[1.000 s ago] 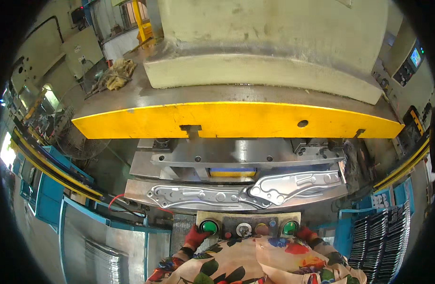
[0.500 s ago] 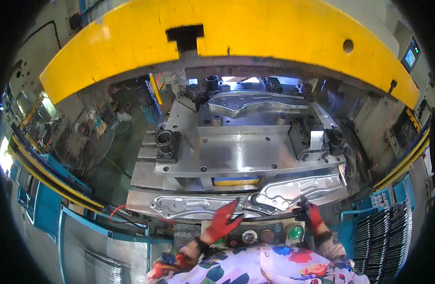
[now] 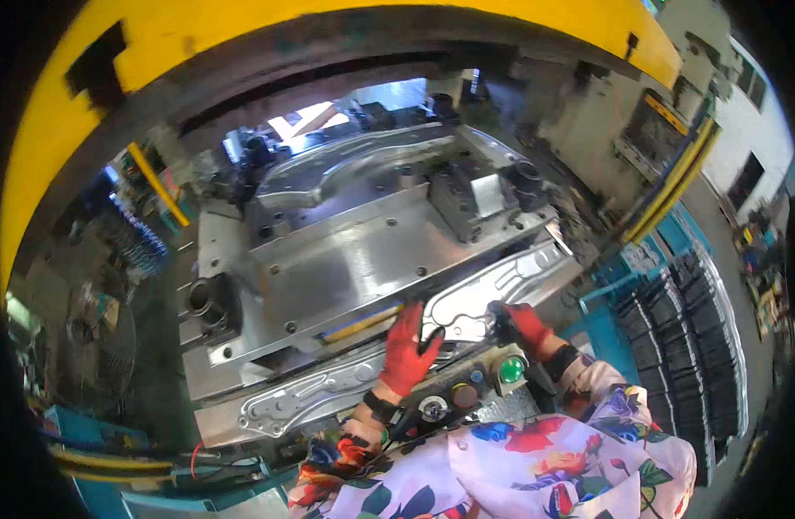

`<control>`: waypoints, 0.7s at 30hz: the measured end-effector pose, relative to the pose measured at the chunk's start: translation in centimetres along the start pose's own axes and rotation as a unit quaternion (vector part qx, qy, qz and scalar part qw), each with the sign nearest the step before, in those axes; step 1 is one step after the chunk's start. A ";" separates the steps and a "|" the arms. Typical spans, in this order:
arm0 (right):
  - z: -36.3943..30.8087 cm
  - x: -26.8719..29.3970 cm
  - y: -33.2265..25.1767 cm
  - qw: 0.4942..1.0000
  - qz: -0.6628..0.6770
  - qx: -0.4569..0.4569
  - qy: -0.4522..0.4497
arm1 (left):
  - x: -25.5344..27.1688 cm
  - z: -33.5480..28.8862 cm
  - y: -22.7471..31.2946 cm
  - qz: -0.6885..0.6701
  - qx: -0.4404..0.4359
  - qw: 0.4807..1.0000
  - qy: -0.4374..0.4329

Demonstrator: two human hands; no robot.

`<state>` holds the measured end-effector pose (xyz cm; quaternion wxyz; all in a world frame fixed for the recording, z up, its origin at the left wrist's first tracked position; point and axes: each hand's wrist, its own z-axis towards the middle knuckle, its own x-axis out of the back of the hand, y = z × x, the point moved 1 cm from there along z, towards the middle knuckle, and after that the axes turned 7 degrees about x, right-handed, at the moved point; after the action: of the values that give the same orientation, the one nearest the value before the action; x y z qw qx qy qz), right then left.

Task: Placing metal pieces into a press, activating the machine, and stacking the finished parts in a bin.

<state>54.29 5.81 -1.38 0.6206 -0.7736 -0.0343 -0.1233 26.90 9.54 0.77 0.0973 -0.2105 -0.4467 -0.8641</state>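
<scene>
Two long silvery stamped metal panels lie along the front ledge of a press. The left panel (image 3: 315, 391) rests flat, its right end partly covered by my left hand. The right panel (image 3: 467, 298) slants up to the right, its near end between my hands. My left hand (image 3: 406, 356), in a red glove with dark fingertips, is at that panel's left end with thumb and fingers apart. My right hand (image 3: 525, 330), gloved alike, has its fingers closed on the panel's near edge. A shaped die (image 3: 354, 164) sits on the steel block behind.
Below the ledge is a control box with a green button (image 3: 511, 369). A rack of stacked dark panels (image 3: 683, 346) stands at the right. The yellow press beam (image 3: 242, 22) spans overhead. Guide posts, including a left one (image 3: 205, 298), rise from the die base.
My view has turned to the right, so the press now appears tilted. My left hand has come up to the right panel's end. My right hand stays at its near edge.
</scene>
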 end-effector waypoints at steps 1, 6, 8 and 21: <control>0.1 1.9 3.9 0.989 -0.085 0.120 0.023 | -0.4 0.3 0.8 -0.027 -0.013 0.999 -0.012; -5.3 -2.8 0.9 0.958 -0.157 0.205 0.123 | 2.5 -1.7 2.5 -0.067 -0.041 0.996 -0.030; -7.7 -2.3 2.3 0.956 -0.152 0.184 0.173 | 2.4 -2.9 3.2 -0.071 -0.026 0.996 -0.045; -2.8 -5.9 -14.7 0.961 -0.145 0.171 -0.165 | 15.9 -2.8 1.4 0.076 -0.056 0.992 0.082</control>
<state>45.13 7.00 11.76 0.7048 -0.6524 -0.2684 -0.0747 12.42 6.80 7.54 0.1869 -0.1774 -0.3706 -0.8923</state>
